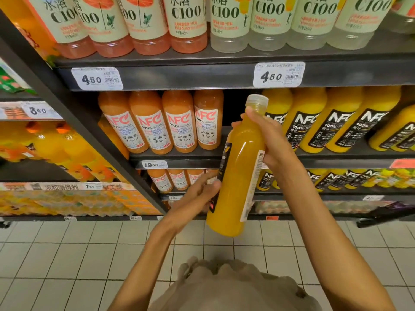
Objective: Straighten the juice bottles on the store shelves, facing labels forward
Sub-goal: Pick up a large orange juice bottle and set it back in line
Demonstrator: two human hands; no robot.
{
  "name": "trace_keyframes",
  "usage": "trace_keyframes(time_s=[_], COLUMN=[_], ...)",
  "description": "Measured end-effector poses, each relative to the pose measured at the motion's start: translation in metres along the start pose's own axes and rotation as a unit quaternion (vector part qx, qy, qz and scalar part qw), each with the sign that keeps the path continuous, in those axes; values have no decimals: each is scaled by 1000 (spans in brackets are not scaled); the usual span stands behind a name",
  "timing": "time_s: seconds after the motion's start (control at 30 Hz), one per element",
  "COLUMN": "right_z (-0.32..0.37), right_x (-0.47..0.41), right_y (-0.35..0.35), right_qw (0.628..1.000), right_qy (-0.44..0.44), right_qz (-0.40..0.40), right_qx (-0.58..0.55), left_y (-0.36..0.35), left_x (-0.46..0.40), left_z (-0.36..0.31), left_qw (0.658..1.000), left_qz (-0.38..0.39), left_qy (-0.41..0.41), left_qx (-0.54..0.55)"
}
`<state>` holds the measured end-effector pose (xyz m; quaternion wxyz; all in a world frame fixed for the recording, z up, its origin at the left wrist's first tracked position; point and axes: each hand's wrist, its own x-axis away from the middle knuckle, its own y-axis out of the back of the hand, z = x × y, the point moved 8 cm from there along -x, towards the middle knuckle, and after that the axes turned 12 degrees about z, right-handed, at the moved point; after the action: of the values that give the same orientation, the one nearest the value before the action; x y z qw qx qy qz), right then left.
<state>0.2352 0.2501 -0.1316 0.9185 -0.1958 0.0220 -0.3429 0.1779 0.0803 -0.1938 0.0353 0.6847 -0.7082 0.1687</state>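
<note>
My left hand cups the lower side of the orange juice bottle, fingers spread along it, a loose grip. The bottle hangs off the shelf, out in front of me, long axis near upright, cap tipped up and a bit right. Its black label shows only as an edge on the left; the white back panel faces right, so it needs a twist. My right hand wraps the neck, firm grip, just under the cap. The gap in the middle shelf lies straight behind the grip, up-left of the black-label row. Right hand is nearer it.
</note>
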Motion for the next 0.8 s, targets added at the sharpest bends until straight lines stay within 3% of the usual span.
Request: trace_keyframes(time_s=[0.07, 0.23, 0.33, 0.47, 0.6, 0.8], right_z=[7, 19, 19, -1, -10, -13], right_x=[3, 10, 14, 18, 16, 18], right_y=[4, 11, 19, 9, 6, 25], right_qw=[1000, 997, 998, 985, 978, 997], right_qy=[-1, 15, 1, -39, -43, -57], right_qz=[-23, -25, 42, 119, 111, 29], right_qx=[22, 69, 44, -121, -171, -46], left_y=[-12, -24, -28, -56, -66, -51], left_x=[-3, -18, -20, -21, -25, -20], left_z=[-11, -20, -17, -8, 1, 2], left_qw=[999, 986, 995, 991, 982, 997], left_qz=[-6, -134, -94, 20, 23, -67], left_qy=[-5, -17, -20, -25, -37, -15], left_qx=[-37, -98, -16, 129, 185, 30])
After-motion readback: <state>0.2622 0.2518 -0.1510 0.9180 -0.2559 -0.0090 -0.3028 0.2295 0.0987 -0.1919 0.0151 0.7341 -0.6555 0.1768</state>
